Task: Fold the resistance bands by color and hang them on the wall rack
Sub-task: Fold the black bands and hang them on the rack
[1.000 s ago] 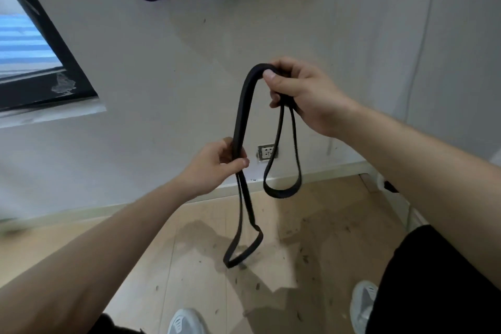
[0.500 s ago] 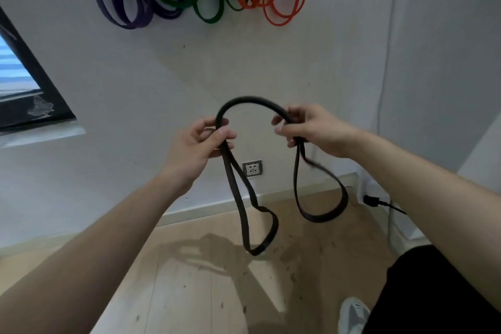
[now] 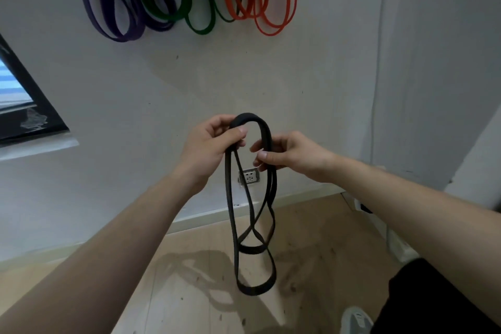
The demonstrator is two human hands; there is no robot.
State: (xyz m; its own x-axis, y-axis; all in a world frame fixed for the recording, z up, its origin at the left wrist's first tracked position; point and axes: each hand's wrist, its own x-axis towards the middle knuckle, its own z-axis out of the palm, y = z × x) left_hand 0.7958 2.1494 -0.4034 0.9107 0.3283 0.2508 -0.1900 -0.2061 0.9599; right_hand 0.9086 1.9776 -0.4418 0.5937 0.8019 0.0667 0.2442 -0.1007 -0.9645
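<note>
Black band (image 3: 252,115) is up in both hands in front of the wall (image 3: 311,76), bent into a short arch that runs from one grip to the other. The left hand (image 3: 208,141) has its fingers curled round one side of the arch, with the thumb pressed across the strands. The right hand (image 3: 295,154) pinches the other side between thumb and fingertips. The hands are near each other but not touching, with a small gap between the thumbs. Below the grips the strands hang down in two loops that cross each other, the shorter one ending above the longer one. Both dangle over the wood floor (image 3: 189,293), and I can't tell if the low one touches it. Just under that gap between the thumbs, seen between the hanging strands, there's a socket (image 3: 249,177) on the wall. High above the grips the other bands hang on the wall, tops cut off by the frame edge. Purple bands (image 3: 119,35) are up and well to the left, green bands (image 3: 200,30) up and a bit left, and orange bands (image 3: 271,31) pretty much straight up. Far left of the grips is a dark window frame (image 3: 40,106). Down and to the right are a white shoe (image 3: 355,320) and black shorts (image 3: 433,301).
</note>
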